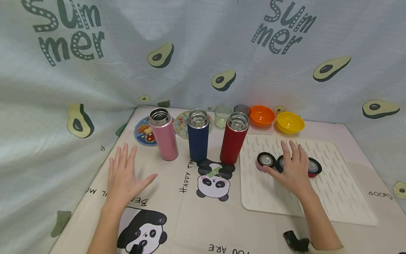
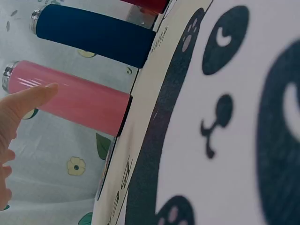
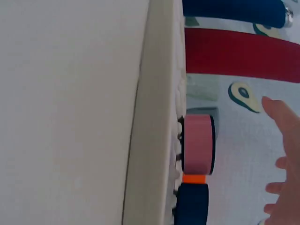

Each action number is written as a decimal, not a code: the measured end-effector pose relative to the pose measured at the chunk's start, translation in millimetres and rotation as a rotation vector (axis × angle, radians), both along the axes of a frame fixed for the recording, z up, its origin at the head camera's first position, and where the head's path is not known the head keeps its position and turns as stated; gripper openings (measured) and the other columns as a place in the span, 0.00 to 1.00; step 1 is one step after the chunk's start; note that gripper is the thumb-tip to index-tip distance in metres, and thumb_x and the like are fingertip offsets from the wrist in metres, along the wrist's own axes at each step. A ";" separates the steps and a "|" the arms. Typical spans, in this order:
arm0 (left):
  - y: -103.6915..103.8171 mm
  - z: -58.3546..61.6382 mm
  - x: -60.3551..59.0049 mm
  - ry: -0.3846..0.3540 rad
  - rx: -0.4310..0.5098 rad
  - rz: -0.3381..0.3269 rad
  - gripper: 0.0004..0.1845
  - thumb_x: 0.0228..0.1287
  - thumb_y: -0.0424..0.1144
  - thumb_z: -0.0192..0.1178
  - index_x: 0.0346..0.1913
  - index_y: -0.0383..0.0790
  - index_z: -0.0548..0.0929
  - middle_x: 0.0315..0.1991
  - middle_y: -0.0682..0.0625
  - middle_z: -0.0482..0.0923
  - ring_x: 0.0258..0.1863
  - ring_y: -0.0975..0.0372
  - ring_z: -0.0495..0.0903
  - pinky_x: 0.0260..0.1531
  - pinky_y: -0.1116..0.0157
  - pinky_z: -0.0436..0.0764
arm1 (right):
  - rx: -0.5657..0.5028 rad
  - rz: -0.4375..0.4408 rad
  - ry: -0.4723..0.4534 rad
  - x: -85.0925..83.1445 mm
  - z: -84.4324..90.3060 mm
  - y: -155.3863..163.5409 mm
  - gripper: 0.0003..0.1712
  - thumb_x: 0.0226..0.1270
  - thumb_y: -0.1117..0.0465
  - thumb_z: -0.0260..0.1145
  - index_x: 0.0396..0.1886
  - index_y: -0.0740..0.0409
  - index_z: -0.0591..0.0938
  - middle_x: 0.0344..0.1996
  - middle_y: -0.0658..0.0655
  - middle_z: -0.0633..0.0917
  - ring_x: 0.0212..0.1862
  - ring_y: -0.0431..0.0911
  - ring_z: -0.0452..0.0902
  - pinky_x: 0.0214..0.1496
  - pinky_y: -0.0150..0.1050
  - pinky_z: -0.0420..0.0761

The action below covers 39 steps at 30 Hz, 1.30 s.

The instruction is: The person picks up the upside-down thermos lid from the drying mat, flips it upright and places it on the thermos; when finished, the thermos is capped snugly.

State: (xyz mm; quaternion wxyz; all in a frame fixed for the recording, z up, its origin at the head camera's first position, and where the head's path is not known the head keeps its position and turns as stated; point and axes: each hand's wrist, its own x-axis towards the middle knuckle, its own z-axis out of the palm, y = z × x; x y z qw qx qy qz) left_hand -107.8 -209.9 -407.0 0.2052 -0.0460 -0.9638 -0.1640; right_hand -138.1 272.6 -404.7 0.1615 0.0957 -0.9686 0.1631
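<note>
Three uncapped thermos bottles stand upright in a row: a pink bottle (image 1: 165, 139), a blue bottle (image 1: 198, 141) and a red bottle (image 1: 233, 143). Their steel necks show. On a cream ribbed mat (image 1: 269, 201) lie three round lids: the pink lid (image 1: 265, 161), the blue lid (image 1: 279, 164) partly behind fingers, and the red lid (image 1: 314, 167). My right hand (image 1: 295, 173) hovers over the lids with fingers spread, holding nothing. My left hand (image 1: 123, 176) is raised over the table left of the pink bottle, fingers spread. In the left wrist view its thumb overlaps the pink bottle.
Behind the bottles lie a blue round coaster (image 1: 144, 132) and a patterned coaster (image 1: 181, 125). A clear glass (image 1: 222, 116), a grey cup (image 1: 242, 109), an orange bowl (image 1: 262, 115) and a yellow bowl (image 1: 290, 122) stand along the back edge, before a hanging cloth (image 1: 190, 70).
</note>
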 end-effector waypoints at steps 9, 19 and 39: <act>12.9 -8.5 7.0 -0.009 0.039 -0.048 0.55 0.37 0.59 0.70 0.66 0.32 0.59 0.68 0.33 0.50 0.69 0.45 0.43 0.63 0.43 0.42 | -0.003 0.063 -0.055 -21.7 -26.8 -7.2 0.50 0.50 0.43 0.68 0.66 0.65 0.59 0.59 0.71 0.64 0.63 0.66 0.50 0.60 0.65 0.48; 27.3 -16.1 11.0 -0.007 0.086 -0.088 0.51 0.36 0.56 0.72 0.64 0.34 0.63 0.65 0.34 0.56 0.67 0.45 0.50 0.63 0.46 0.49 | 0.063 0.061 -0.124 -25.0 -38.2 -6.1 0.42 0.54 0.47 0.66 0.62 0.66 0.65 0.51 0.70 0.72 0.58 0.64 0.58 0.61 0.63 0.44; 54.0 -16.6 18.5 -0.108 0.205 -0.190 0.40 0.45 0.49 0.70 0.61 0.36 0.68 0.62 0.39 0.64 0.66 0.46 0.53 0.59 0.44 0.58 | -0.011 0.158 0.052 -12.4 -22.9 -33.0 0.40 0.42 0.50 0.75 0.55 0.65 0.73 0.41 0.64 0.79 0.45 0.57 0.71 0.53 0.54 0.65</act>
